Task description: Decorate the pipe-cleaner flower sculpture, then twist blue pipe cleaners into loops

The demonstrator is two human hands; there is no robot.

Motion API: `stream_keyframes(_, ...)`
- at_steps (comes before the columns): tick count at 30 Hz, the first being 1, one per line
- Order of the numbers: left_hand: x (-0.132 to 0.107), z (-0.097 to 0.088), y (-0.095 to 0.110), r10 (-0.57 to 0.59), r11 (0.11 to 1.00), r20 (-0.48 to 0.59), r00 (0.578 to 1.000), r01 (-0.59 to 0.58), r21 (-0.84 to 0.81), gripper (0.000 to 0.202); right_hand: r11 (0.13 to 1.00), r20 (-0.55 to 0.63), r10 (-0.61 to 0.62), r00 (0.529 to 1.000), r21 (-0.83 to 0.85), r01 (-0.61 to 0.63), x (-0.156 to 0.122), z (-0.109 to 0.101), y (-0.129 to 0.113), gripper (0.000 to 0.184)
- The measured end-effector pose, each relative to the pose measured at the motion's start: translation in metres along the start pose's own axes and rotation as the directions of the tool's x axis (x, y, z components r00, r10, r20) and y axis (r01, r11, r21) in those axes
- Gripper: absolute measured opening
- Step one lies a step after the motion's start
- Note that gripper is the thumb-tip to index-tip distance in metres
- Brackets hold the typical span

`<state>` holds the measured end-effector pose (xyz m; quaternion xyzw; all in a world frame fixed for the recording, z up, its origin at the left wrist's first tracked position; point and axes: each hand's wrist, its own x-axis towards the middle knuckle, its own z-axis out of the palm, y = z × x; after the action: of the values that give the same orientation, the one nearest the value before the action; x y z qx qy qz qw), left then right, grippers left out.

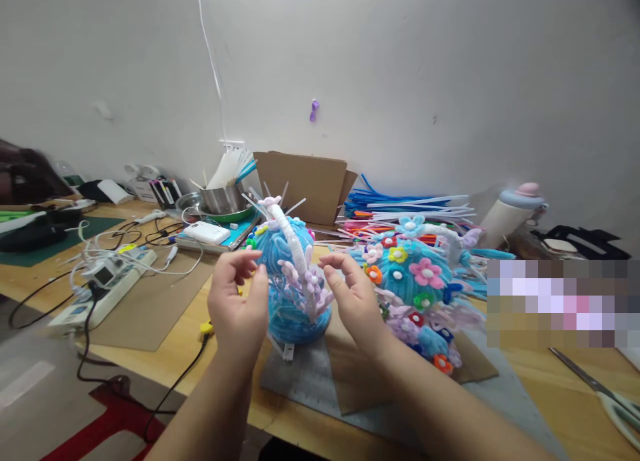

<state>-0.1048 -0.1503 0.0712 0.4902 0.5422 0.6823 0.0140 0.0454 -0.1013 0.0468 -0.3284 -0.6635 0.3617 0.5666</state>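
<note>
My left hand (236, 301) is beside a blue fuzzy pipe-cleaner craft (295, 331), its fingers loosely curled and apart from the thumb. On the craft's other side is my right hand (356, 301), fingers bent and holding nothing. A white wrapped arch (295, 241) rises along the craft's front, carrying pale lilac flowers (310, 284). Clear sticks poke out near a pink flower (270, 201) at its top. Right of my right hand stands a second blue craft (400, 277), covered in colourful pipe-cleaner flowers with white centres.
Cardboard (305, 184) leans against the wall, beside bundled pipe cleaners (410, 204). A power strip (107, 291) with tangled cables lies left, near a white power bank (206, 232). A metal bowl (223, 199) stands behind. Scissors (595, 384) lie right, below a bottle (510, 211).
</note>
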Motion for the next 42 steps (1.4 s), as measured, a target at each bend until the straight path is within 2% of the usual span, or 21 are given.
stream_keyframes(2,0.023,-0.006,0.003,0.057,0.992,0.099,0.993,-0.067,0.11,0.016,0.999,-0.013,-0.04,0.999,-0.006,0.04,0.004,0.001,-0.005,0.017)
stream_keyframes(4,0.045,-0.009,0.004,0.054,0.981,0.249,0.967,-0.098,0.167,0.018,0.995,-0.005,-0.085,0.996,-0.042,0.085,0.009,0.003,-0.012,0.016)
stream_keyframes(7,0.068,-0.008,0.002,-0.017,0.983,0.475,0.88,-0.072,0.167,0.023,0.98,0.001,-0.152,0.988,-0.128,0.151,0.02,0.008,-0.022,0.017)
stream_keyframes(9,0.076,-0.006,-0.001,-0.081,0.993,0.582,0.809,0.017,0.114,0.028,0.964,0.024,-0.163,0.986,-0.207,0.165,0.028,0.012,-0.027,0.017)
stream_keyframes(11,0.08,-0.003,-0.004,-0.124,0.991,0.648,0.751,0.131,0.038,0.032,0.941,0.065,-0.145,0.987,-0.301,0.157,0.034,0.016,-0.031,0.016)
stream_keyframes(15,0.087,0.002,-0.008,-0.123,0.969,0.701,0.703,0.236,-0.067,0.03,0.905,0.099,-0.143,0.985,-0.389,0.17,0.041,0.02,-0.033,0.017)
stream_keyframes(16,0.088,0.002,-0.007,-0.112,0.967,0.731,0.673,0.244,-0.076,0.029,0.906,0.099,-0.149,0.984,-0.385,0.176,0.041,0.02,-0.033,0.017)
stream_keyframes(19,0.093,0.001,-0.001,-0.067,0.964,0.841,0.537,0.252,-0.084,0.031,0.917,0.099,-0.158,0.983,-0.354,0.183,0.04,0.02,-0.033,0.016)
stream_keyframes(20,0.093,0.001,0.002,-0.057,0.963,0.861,0.505,0.254,-0.085,0.032,0.922,0.099,-0.157,0.983,-0.341,0.182,0.039,0.02,-0.034,0.016)
stream_keyframes(21,0.093,0.0,0.004,-0.052,0.962,0.87,0.491,0.258,-0.089,0.033,0.928,0.1,-0.155,0.983,-0.328,0.179,0.038,0.02,-0.034,0.016)
stream_keyframes(23,0.091,0.0,0.007,-0.043,0.958,0.862,0.505,0.265,-0.107,0.034,0.94,0.09,-0.143,0.986,-0.298,0.163,0.038,0.02,-0.035,0.015)
stream_keyframes(25,0.088,-0.001,0.006,-0.024,0.96,0.843,0.537,0.249,-0.131,0.033,0.957,0.092,-0.119,0.989,-0.255,0.139,0.038,0.02,-0.036,0.015)
stream_keyframes(29,0.085,-0.001,0.001,0.001,0.966,0.808,0.59,0.209,-0.153,0.031,0.981,0.164,-0.095,0.982,-0.152,0.12,0.039,0.017,-0.033,0.02)
stream_keyframes(31,0.085,-0.001,0.0,-0.001,0.951,0.821,0.571,0.255,-0.176,0.03,0.981,0.173,-0.102,0.98,-0.143,0.127,0.038,0.015,-0.032,0.021)
stream_keyframes(33,0.085,0.0,0.001,-0.008,0.924,0.847,0.532,0.327,-0.197,0.03,0.978,0.157,-0.114,0.981,-0.159,0.139,0.036,0.014,-0.031,0.021)
stream_keyframes(35,0.083,0.0,0.004,-0.02,0.896,0.85,0.526,0.386,-0.218,0.029,0.974,0.152,-0.123,0.981,-0.171,0.148,0.034,0.013,-0.032,0.02)
stream_keyframes(39,0.074,-0.002,0.01,-0.09,0.879,0.771,0.63,0.414,-0.236,0.028,0.974,0.158,-0.117,0.981,-0.173,0.144,0.033,0.013,-0.032,0.02)
stream_keyframes(42,0.068,-0.004,0.015,-0.114,0.914,0.709,0.696,0.353,-0.2,0.029,0.975,0.15,-0.109,0.983,-0.174,0.135,0.032,0.012,-0.033,0.019)
